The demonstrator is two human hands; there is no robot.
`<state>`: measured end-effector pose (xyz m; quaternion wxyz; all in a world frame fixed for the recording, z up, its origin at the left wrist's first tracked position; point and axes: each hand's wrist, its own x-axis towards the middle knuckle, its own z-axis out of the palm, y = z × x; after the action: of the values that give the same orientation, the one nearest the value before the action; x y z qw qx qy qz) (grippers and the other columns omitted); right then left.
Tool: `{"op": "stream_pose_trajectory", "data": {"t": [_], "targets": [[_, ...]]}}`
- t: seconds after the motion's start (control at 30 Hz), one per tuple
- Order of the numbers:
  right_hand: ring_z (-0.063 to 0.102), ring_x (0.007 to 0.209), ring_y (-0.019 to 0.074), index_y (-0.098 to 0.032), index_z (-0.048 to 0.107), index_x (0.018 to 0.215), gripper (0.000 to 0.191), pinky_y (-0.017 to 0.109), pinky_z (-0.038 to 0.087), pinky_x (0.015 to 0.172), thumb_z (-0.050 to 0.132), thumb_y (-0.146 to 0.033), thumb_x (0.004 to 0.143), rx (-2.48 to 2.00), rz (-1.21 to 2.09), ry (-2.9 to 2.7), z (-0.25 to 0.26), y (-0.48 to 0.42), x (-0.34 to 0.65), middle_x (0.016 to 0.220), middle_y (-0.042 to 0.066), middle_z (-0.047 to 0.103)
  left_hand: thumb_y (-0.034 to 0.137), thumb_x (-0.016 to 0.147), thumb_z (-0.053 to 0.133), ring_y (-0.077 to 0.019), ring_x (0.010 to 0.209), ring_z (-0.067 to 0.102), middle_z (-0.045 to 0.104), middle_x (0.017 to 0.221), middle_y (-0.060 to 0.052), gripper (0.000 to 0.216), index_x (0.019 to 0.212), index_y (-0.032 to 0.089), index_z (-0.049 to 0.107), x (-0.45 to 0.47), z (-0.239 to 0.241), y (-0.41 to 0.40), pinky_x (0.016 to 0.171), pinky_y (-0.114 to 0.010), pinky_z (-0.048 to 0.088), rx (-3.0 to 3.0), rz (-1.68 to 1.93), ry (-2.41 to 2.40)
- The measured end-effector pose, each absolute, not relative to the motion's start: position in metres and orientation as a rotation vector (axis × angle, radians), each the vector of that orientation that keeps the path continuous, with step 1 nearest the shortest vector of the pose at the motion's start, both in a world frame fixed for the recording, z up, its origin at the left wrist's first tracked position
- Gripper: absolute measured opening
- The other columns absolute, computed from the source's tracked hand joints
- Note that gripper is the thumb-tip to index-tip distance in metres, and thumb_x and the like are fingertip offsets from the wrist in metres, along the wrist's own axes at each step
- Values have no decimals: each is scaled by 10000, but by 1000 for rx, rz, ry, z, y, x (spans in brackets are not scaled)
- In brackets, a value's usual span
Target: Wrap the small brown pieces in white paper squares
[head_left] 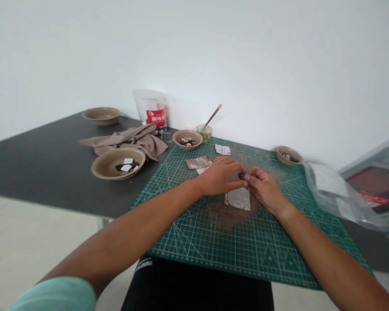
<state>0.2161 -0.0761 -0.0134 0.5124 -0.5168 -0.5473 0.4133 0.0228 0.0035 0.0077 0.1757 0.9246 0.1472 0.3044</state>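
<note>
My left hand (223, 176) and my right hand (266, 189) meet over the middle of the green cutting mat. A small dark piece (241, 176) shows between their fingertips. The right fingers pinch it at its right side, while the left fingers and thumb curve round it from the left; its exact shape is partly hidden. Just below the hands, a whitish, worn square that looks like sandpaper (239, 198) lies flat on the mat. Left of my left hand are a brownish worn sheet (197, 162) and a paler one, partly covered by the hand.
Brownish dust marks the cutting mat (207, 242). Bowls with small pieces stand at the left (100, 168), back (188, 146) and right (294, 160). Behind are a cloth (126, 140), a clear tub (149, 103) and a glass jar with a brush (205, 134). A plastic bag (330, 185) lies right.
</note>
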Motion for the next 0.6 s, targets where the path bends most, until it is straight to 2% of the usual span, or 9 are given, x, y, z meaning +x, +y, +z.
{"op": "stream_pose_trajectory", "data": {"t": [0.23, 0.33, 0.37, 0.43, 0.6], "targets": [[558, 683, 170, -229, 497, 810, 344, 299, 452, 626, 648, -538, 822, -1244, 960, -1368, -15, -72, 208, 732, -5, 553, 444, 942, 567, -197, 1028, 613, 647, 1081, -79, 295, 1074, 192, 647, 25, -2, 8, 906, -320, 483, 2617, 855, 407], [559, 692, 176, -221, 543, 860, 349, 308, 465, 644, 599, -566, 857, -1289, 862, -1430, -12, -72, 213, 736, 4, 568, 363, 953, 539, -185, 1012, 626, 647, 1097, -75, 284, 1172, 200, 619, 25, -6, 8, 897, -307, 499, 2592, 816, 468], [561, 708, 179, -218, 569, 895, 347, 316, 472, 669, 579, -564, 875, -1307, 814, -1453, -9, -73, 215, 747, 6, 577, 326, 945, 539, -179, 1009, 631, 650, 1110, -70, 296, 1210, 206, 599, 26, -8, 8, 897, -302, 503, 2571, 808, 516], [572, 774, 193, -217, 609, 971, 346, 341, 481, 744, 548, -552, 907, -1341, 706, -1498, -3, -76, 222, 803, 17, 604, 268, 918, 544, -178, 980, 643, 668, 1076, -65, 266, 1169, 198, 600, 27, -11, 11, 878, -293, 513, 2560, 798, 607], [581, 992, 248, -220, 650, 1109, 365, 443, 453, 935, 617, -508, 888, -1432, 495, -1690, 3, -90, 235, 1082, 80, 662, 192, 878, 528, -195, 966, 647, 680, 1023, -60, 223, 1081, 207, 620, 28, -16, 23, 864, -304, 518, 2613, 801, 710]]}}
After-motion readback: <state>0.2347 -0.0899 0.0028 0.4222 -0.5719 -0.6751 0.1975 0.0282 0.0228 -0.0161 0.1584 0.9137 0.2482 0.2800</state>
